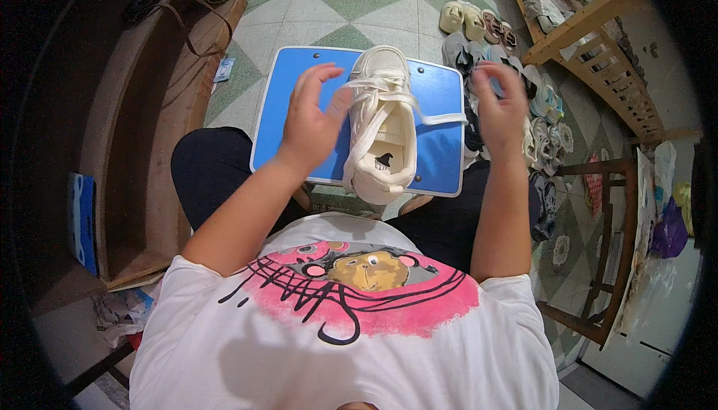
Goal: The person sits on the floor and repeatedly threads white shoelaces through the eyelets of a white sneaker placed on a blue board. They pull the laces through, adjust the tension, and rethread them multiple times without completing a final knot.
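A cream lace-up sneaker (382, 124) lies on a small blue board with a white rim (269, 129), its toe pointing away from me and its heel towards me. Its flat white shoelace (443, 119) runs loosely across the tongue and out to the right over the board. At the shoe's left side is my left hand (317, 115), thumb beside the laces and fingers apart; whether it pinches a lace is unclear. Beyond the board's right edge my right hand (500, 104) is raised with curled fingers, blurred. The lace's end reaches close to it, but a grip on it cannot be made out.
Several pairs of shoes (463, 17) stand in a row on the tiled floor along the right. A wooden shelf unit (190, 90) with a brown strap rises at the left. A wooden railing (606, 67) and a wooden stool frame (608, 241) are at the right.
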Demonstrator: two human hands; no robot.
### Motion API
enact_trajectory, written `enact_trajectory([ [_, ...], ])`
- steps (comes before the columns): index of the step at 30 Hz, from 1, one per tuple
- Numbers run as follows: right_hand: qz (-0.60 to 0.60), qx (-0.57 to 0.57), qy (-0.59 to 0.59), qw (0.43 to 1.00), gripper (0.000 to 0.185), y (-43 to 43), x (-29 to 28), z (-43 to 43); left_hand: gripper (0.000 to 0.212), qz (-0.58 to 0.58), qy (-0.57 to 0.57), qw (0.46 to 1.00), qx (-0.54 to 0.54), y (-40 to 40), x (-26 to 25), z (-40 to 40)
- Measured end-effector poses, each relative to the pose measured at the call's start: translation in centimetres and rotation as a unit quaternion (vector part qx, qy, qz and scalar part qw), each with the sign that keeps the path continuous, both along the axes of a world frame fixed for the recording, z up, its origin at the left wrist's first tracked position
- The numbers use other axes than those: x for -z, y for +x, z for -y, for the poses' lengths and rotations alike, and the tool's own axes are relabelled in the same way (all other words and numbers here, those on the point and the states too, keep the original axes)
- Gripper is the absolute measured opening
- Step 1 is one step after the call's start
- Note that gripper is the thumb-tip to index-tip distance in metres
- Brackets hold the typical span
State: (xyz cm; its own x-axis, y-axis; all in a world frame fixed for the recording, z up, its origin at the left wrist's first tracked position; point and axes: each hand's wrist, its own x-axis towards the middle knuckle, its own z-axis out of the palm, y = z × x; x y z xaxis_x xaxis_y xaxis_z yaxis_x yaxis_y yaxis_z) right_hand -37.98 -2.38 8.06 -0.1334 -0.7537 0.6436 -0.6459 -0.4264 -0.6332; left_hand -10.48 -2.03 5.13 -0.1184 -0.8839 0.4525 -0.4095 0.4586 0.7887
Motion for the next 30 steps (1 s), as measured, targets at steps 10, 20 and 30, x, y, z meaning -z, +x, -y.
enact_trajectory([
  [10,0.136,-0.189,0.414,0.880,0.034,4.9,0.5,-0.4,0.068,0.033,0.123,0.990,0.060,-1.5,-0.2,-0.3],
  [20,0.306,-0.317,0.303,0.845,0.025,2.4,-2.6,-2.9,0.060,0.078,0.028,0.996,0.040,-2.2,0.6,-1.4],
  [30,0.323,-0.561,0.078,0.758,0.026,1.0,-5.2,-4.9,0.048,0.068,-0.028,0.996,0.041,-2.3,0.8,-1.5],
])
